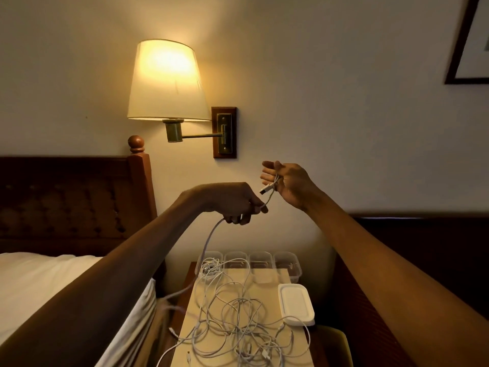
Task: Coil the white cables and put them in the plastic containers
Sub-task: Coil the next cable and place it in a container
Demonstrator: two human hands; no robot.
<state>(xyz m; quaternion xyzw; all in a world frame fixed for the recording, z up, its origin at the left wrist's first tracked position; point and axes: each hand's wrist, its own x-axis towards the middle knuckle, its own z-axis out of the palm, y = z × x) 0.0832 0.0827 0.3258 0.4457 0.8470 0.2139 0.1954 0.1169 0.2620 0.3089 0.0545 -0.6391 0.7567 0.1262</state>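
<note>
Raised in front of the wall, my left hand (235,202) grips a white cable (209,242) that hangs down to the nightstand. My right hand (287,184) is just to the right and higher, palm up with straight fingers, and its thumb pins the cable's plug end (267,188) against the palm. Below, a tangle of white cables (238,321) lies on the nightstand top. Several clear plastic containers (260,263) stand in a row at its back edge; the leftmost one (209,264) holds a coiled cable.
A stack of white lids (296,304) lies at the right of the nightstand (270,276). The bed with white sheets (39,282) and wooden headboard (66,202) is on the left. A lit wall lamp (166,80) hangs above. Dark furniture stands on the right.
</note>
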